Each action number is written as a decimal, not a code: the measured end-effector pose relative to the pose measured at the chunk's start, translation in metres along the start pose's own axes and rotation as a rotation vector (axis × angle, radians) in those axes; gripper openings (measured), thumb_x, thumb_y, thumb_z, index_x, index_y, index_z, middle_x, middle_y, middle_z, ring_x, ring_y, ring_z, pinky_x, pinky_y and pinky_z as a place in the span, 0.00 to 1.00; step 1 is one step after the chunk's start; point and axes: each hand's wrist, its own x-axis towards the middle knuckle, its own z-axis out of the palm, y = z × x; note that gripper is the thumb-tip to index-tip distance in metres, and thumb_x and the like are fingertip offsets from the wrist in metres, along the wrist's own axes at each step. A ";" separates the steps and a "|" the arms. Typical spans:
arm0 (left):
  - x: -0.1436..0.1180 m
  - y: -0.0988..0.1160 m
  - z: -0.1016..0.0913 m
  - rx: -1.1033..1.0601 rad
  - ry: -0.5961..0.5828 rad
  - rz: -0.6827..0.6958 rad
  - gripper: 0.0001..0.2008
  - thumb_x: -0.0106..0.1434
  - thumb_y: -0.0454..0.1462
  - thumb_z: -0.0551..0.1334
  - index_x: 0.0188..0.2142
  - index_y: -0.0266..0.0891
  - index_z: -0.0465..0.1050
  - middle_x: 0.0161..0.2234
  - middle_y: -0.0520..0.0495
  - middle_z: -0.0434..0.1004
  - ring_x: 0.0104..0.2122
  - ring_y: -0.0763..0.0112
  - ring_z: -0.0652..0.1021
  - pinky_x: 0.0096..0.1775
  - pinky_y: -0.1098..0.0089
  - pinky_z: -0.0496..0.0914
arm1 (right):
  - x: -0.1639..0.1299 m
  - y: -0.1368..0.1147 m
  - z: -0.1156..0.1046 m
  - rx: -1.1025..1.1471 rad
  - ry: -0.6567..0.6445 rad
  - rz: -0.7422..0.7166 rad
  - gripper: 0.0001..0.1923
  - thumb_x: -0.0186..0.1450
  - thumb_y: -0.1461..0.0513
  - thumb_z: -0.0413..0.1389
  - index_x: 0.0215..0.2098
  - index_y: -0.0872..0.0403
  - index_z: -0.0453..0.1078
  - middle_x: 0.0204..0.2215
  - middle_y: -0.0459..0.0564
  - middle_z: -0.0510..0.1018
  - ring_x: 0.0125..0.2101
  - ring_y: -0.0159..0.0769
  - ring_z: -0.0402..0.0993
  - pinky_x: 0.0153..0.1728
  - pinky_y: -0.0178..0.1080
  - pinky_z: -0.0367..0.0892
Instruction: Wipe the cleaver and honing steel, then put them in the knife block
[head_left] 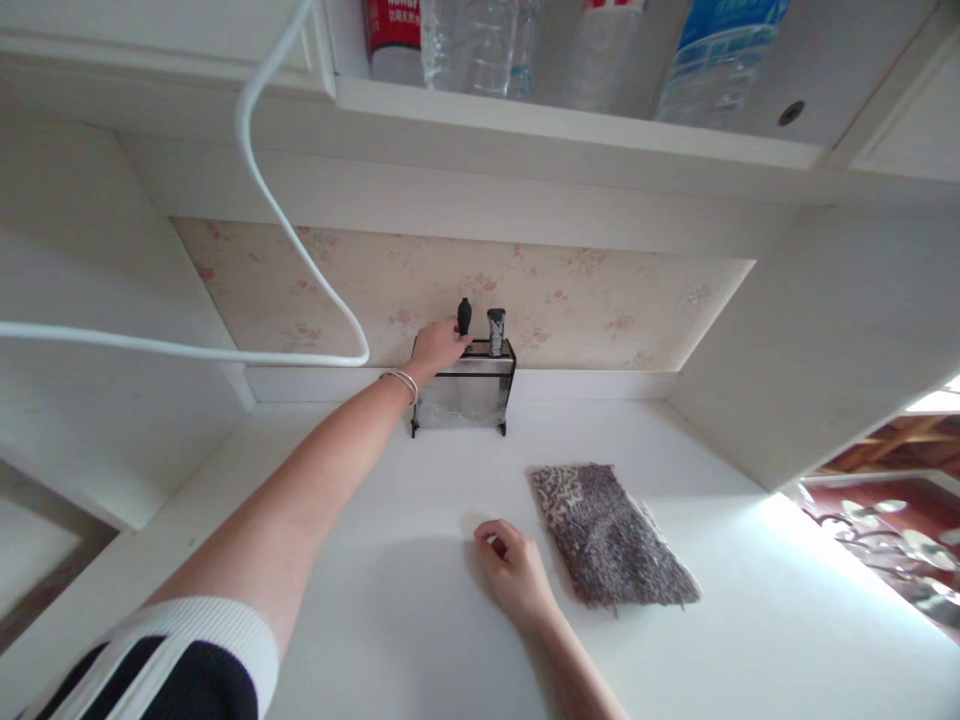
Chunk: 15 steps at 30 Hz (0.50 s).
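A knife holder (463,392) with a black frame and see-through front stands against the back wall on the white counter. Two handles stick up from it, one plain black handle (465,314) and one grey patterned handle (496,328). My left hand (439,345) reaches to its top, with the fingers closed at the black-handled knife; any blade is hidden. My right hand (514,570) rests low over the counter, its fingers curled in loosely, and nothing shows in them. Just to its right a grey-brown fuzzy cloth (611,540) lies folded.
Above is an open shelf (570,125) with several plastic bottles (480,45). A white cable (300,245) hangs down in front, at the left. White side panels (795,330) close in the counter (390,600). Flowered wallpaper (600,300) covers the back.
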 end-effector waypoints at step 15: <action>-0.069 -0.054 -0.027 -0.574 0.261 -0.316 0.16 0.66 0.44 0.52 0.45 0.38 0.71 0.52 0.41 0.71 0.54 0.61 0.69 0.57 0.62 0.60 | 0.101 -0.044 -0.059 0.461 0.221 0.199 0.19 0.54 0.52 0.60 0.42 0.49 0.69 0.46 0.51 0.74 0.40 0.39 0.72 0.37 0.39 0.69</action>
